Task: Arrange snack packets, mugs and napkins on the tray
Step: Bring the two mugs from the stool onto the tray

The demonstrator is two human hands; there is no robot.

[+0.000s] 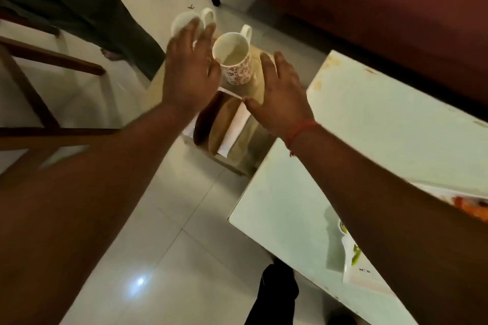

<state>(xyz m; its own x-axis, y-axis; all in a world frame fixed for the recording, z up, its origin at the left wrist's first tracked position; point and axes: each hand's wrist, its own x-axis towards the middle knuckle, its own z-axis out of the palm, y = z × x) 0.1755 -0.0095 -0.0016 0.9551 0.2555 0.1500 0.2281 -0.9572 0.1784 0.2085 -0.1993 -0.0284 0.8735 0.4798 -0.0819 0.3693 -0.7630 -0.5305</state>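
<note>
Two hands reach out over a wooden tray (260,92) that we see below us, above the tiled floor (169,219). Our left hand (191,66) has its fingers straight and spread, holding nothing; it hovers in front of a white mug (184,21) and partly hides it, so we cannot tell if it touches that mug. Our right hand (280,97) is also flat with fingers apart, gripping nothing, just beside the floral mug (235,60); a red thread (299,132) sits on its wrist. The floral mug stands upright on the tray, handle pointing away from us, inside looks empty. The white mug is at the tray's far left end, handle also away. White napkins (239,124) lie on the near part of the tray with two brown packets (216,121) on top of them, between our hands. A white table (369,126) is to the right, touching or just beside the tray, we cannot tell which. A wooden chair (39,82) stands left. A dark red sofa (356,2) is at top right.
</note>
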